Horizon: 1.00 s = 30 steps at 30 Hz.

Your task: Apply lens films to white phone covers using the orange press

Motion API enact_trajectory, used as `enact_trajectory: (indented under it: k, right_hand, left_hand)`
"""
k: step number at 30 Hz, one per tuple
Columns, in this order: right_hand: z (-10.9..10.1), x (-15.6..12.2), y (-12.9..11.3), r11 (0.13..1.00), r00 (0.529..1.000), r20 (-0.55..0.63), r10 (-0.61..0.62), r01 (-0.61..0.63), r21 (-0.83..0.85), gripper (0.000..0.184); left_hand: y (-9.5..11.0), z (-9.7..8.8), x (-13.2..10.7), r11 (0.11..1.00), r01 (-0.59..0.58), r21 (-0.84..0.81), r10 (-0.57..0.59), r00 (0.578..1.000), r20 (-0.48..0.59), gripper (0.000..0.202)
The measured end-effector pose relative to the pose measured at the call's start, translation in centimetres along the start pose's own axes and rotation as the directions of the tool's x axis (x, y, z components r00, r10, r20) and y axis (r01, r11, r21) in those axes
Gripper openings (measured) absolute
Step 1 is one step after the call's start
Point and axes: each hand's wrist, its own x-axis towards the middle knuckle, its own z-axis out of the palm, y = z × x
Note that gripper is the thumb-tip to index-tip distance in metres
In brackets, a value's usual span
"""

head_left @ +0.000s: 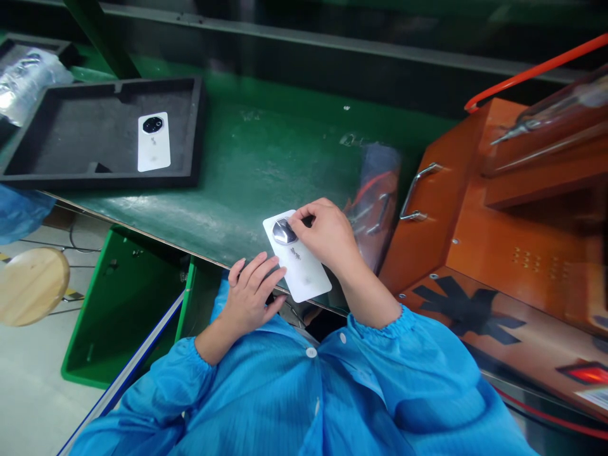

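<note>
A white phone back panel (pixel 304 269) lies at the front edge of the green bench, turned at a slant, with small dark print. Near its top sits a shiny dark camera window (pixel 284 232). My right hand (pixel 327 235) is over the panel's upper right, thumb and forefinger pinched together at the rim of the camera window. Whatever is between those fingertips is too small to make out. My left hand (pixel 251 292) rests by the panel's left edge with fingers stretched out, the fingertips at that edge.
A black tray (pixel 197 136) at the back left holds another white phone panel (pixel 154 149). Beside it lies a clear plastic bag (pixel 31 82). An orange machine (pixel 468 209) with a metal handle stands on the right. Below the bench are a green bin (pixel 123 304) and a wooden stool (pixel 34 285).
</note>
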Motion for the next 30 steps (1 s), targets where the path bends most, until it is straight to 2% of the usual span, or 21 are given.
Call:
enact_trajectory:
  k: [8,13,16,18,21,22,24,27,29,30]
  right_hand:
    - [0.1,-0.2,-0.3,0.999,1.000,-0.018,0.015,-0.016,-0.035,0.009]
    - [0.3,0.0,0.2,1.000,0.998,-0.055,-0.017,0.016,-0.012,0.002]
    - [0.2,0.0,0.2,0.999,0.993,-0.103,-0.054,0.052,-0.015,0.013]
    - [-0.5,-0.7,-0.1,0.994,0.979,-0.174,-0.106,0.104,-0.022,0.017]
    - [-2.3,-3.5,-0.7,0.957,0.922,-0.256,-0.289,0.279,-0.075,0.016]
    - [-2.8,-4.8,-0.7,0.925,0.896,-0.234,-0.378,0.360,-0.118,0.015]
    - [-3.5,-7.8,-0.2,0.835,0.841,-0.093,-0.533,0.504,-0.222,0.018]
    - [-2.6,-12.0,1.3,0.724,0.794,0.148,-0.590,0.601,-0.339,0.039]
    - [-1.0,-13.8,2.0,0.676,0.756,0.146,-0.638,0.641,-0.365,0.041]
    - [-0.3,-14.2,2.1,0.643,0.718,0.111,-0.687,0.673,-0.366,0.036]
  left_hand:
    - [-0.1,0.2,-0.1,1.000,-0.001,-0.013,0.001,1.000,-0.016,0.045]
    - [-0.1,0.2,-0.1,1.000,-0.005,-0.027,0.005,1.000,-0.021,0.046]
    - [-0.1,0.1,-0.1,1.000,-0.009,-0.030,0.008,1.000,-0.019,0.045]
    - [0.0,0.1,-0.1,0.999,-0.008,-0.032,0.008,1.000,-0.015,0.046]
    - [0.0,0.1,-0.1,1.000,0.000,-0.029,0.000,1.000,-0.004,0.046]
    - [0.0,0.1,-0.1,1.000,0.001,-0.028,-0.002,1.000,-0.003,0.045]
    - [0.0,0.0,0.1,1.000,0.001,-0.031,-0.001,1.000,-0.010,0.043]
    - [-0.1,-0.5,0.0,0.995,0.013,-0.097,-0.017,0.999,-0.042,0.035]
    - [-0.1,-1.0,-0.3,0.977,0.060,-0.205,-0.081,0.992,-0.093,0.033]
    - [-0.2,-1.4,-0.4,0.954,0.098,-0.282,-0.139,0.982,-0.127,0.032]
